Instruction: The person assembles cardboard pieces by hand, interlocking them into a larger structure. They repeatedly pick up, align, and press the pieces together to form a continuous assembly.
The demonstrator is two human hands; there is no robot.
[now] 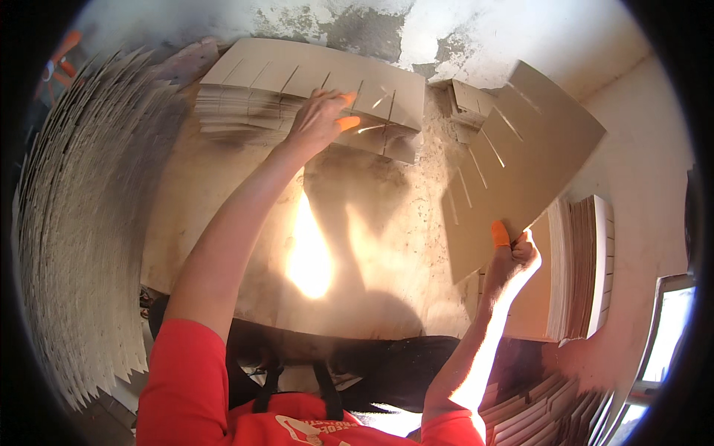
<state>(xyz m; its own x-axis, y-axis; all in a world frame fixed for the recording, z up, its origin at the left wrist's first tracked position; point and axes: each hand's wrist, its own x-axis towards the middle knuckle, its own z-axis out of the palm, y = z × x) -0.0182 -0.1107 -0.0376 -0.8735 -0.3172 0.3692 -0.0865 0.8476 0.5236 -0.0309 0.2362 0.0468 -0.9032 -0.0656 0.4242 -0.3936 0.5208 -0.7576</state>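
My right hand (515, 251) pinches the lower edge of a slotted cardboard sheet (532, 141), its orange-covered thumb lying on the near face. The sheet is tilted up on the right, with several narrow slits cut into it. My left hand (320, 119) reaches over a stack of slotted cardboard sheets (245, 74) at the back of the table. Its fingers are apart, two of them with orange covers, and lie at the top sheet's near edge. Whether they touch it I cannot tell.
A tall pile of cardboard pieces (89, 215) lines the left side. More stacked sheets (573, 267) stand on the right, with further cardboard pieces (535, 412) below. A small cardboard block (470, 100) sits by the peeling wall (364, 30). Bright sunlight falls on the wooden table (216, 238).
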